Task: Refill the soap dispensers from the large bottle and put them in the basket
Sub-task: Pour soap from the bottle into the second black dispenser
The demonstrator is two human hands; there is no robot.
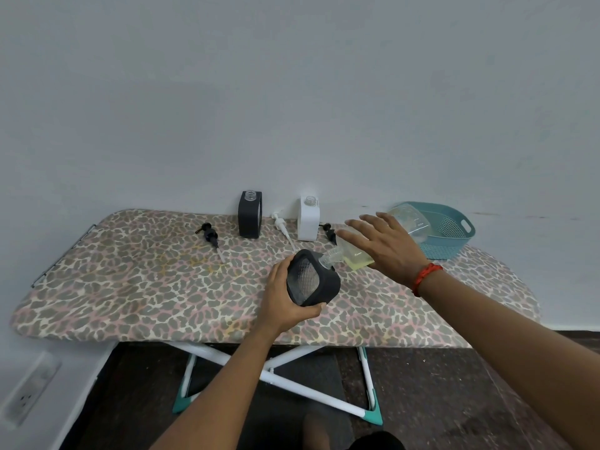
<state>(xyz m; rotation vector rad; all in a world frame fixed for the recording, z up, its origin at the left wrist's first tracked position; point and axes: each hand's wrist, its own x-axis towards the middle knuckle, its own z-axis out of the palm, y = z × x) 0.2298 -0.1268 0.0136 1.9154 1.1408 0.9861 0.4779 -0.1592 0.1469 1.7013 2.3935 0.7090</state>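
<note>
Both forearms reach in from the near edge over the leopard-print ironing board. The left hand grips the tilted black dispenser, fingers curled behind its body and thumb along its lower edge, so that its open neck leans up and to the right to meet the pour. The right hand holds the large bottle from above, its fingers spread and only slightly bent across the wide body; the thumb is hidden, so the grip underneath cannot be made out. The bottle is tipped neck-down toward the left, yellowish soap pooled at its low end, mouth right at the dispenser's neck – the two openings brought together, I judge, to keep soap off the cloth.

The upright black dispenser and the white dispenser stand uncapped at the far edge by the wall, apparently awaiting their turn. Their pumps lie on the board near them – a black pump at the left, a white pump between the two, a second dark pump just right of the white one.

The teal basket sits at the far right behind the bottle; no dispenser is in it yet.
</note>
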